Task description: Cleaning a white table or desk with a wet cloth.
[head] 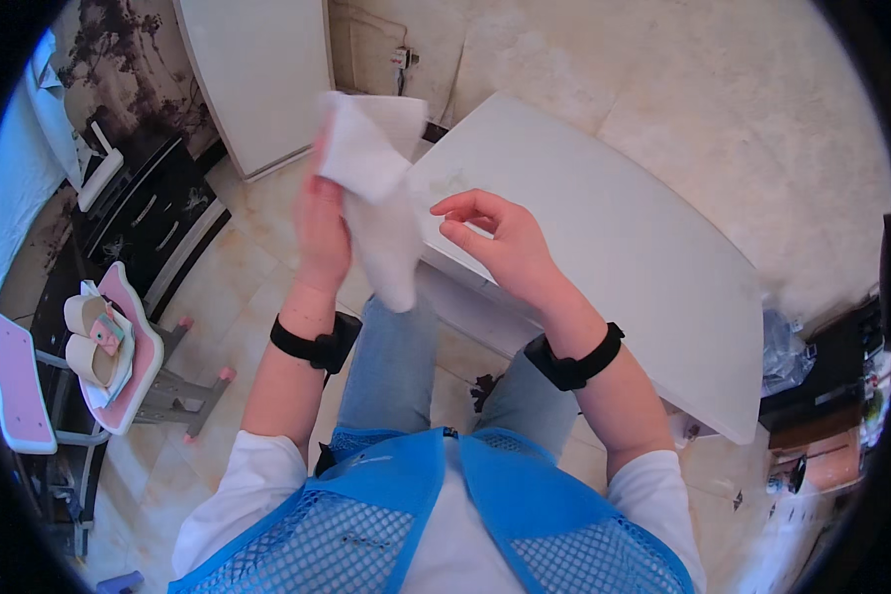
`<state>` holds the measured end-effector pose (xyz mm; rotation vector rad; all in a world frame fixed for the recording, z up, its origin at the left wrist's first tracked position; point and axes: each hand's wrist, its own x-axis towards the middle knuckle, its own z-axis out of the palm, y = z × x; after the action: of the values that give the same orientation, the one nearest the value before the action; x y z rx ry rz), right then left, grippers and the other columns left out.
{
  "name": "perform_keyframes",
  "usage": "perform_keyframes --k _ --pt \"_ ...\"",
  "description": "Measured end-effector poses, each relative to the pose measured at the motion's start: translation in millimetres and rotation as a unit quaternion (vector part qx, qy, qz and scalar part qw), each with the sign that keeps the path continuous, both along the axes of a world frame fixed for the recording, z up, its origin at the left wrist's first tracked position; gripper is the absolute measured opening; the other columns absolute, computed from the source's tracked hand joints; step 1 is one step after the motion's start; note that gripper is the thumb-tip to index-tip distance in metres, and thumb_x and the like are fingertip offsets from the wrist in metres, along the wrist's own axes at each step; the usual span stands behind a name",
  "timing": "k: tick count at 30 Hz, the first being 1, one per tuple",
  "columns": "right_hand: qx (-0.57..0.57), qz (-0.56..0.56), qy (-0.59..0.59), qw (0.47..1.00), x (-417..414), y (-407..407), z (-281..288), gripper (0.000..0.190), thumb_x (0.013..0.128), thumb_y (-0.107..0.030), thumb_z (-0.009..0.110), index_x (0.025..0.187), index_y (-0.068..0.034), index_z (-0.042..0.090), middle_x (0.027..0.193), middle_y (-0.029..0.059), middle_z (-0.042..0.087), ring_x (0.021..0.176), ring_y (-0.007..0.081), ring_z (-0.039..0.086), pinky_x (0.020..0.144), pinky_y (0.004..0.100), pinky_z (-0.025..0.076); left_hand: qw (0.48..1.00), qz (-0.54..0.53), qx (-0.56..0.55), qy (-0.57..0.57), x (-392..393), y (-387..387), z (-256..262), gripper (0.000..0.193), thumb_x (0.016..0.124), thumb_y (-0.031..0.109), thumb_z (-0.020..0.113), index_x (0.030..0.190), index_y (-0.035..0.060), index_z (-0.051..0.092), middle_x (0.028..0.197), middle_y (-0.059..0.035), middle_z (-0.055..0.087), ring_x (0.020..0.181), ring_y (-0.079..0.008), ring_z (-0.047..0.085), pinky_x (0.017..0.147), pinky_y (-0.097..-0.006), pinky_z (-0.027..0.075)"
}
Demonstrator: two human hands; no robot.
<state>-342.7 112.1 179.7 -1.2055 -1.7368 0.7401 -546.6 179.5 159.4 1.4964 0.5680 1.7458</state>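
A white cloth, partly blurred by motion, hangs from my left hand. Its upper part is folded over and its lower end dangles above my left knee. Part of the left fingers is hidden behind the fabric. To the right of the cloth and apart from it is my right hand, with bent fingers, a gap between thumb and forefinger, and nothing held. Below that hand lies the white tabletop, whose near edge runs past my knees.
A pink-and-white chair on the left carries several items. Behind it stands a black drawer cabinet. A tall white panel rises at the back, beside a wall socket. At the table's right end is a clear plastic bag.
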Motion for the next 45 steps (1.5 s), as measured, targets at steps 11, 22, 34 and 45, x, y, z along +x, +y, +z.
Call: perform_keyframes --k 11,22,34,45 --pt "-0.118 -0.006 0.004 0.993 18 18 -4 0.019 0.087 -0.013 0.057 0.102 -0.005 0.064 0.085 0.0045 0.066 0.08 0.0105 0.063 0.076 0.0251 0.049 0.858 -0.237 -0.309 -0.334 -36 50 -81 0.061 0.095 0.055 0.03 0.138 0.0133 0.038 0.133 -0.0194 0.049 0.114 -0.0387 0.052 0.096 -0.0519 0.042" --pt "-0.26 0.031 -0.127 0.957 93 81 -41 0.021 0.088 -0.012 0.058 0.108 -0.006 0.063 0.084 0.0022 0.063 0.08 0.0096 0.059 0.077 0.0253 0.048 0.929 -0.087 -0.344 -0.102 -59 106 -122 0.052 0.093 0.022 0.051 0.137 0.0029 0.032 0.125 -0.0227 0.053 0.111 -0.0309 0.056 0.093 -0.0429 0.048" --pt "-0.288 0.081 -0.211 0.931 163 125 -120 0.026 0.088 -0.015 0.054 0.112 -0.007 0.059 0.084 0.0081 0.064 0.08 0.0187 0.061 0.081 0.033 0.049 0.896 -0.131 -0.42 -0.067 -34 184 -133 0.059 0.089 0.022 0.037 0.144 0.0033 0.023 0.137 -0.0242 0.042 0.117 -0.0412 0.049 0.102 -0.05 0.038" --pt "-0.297 0.004 -0.177 0.938 174 99 -123 0.028 0.09 -0.018 0.054 0.115 -0.007 0.059 0.087 0.0086 0.065 0.085 0.0195 0.061 0.083 0.0328 0.048 0.897 -0.17 -0.408 -0.016 -2 226 -103 0.059 0.089 0.027 0.034 0.142 0.0027 0.029 0.135 -0.0244 0.045 0.118 -0.0387 0.049 0.101 -0.0478 0.039"
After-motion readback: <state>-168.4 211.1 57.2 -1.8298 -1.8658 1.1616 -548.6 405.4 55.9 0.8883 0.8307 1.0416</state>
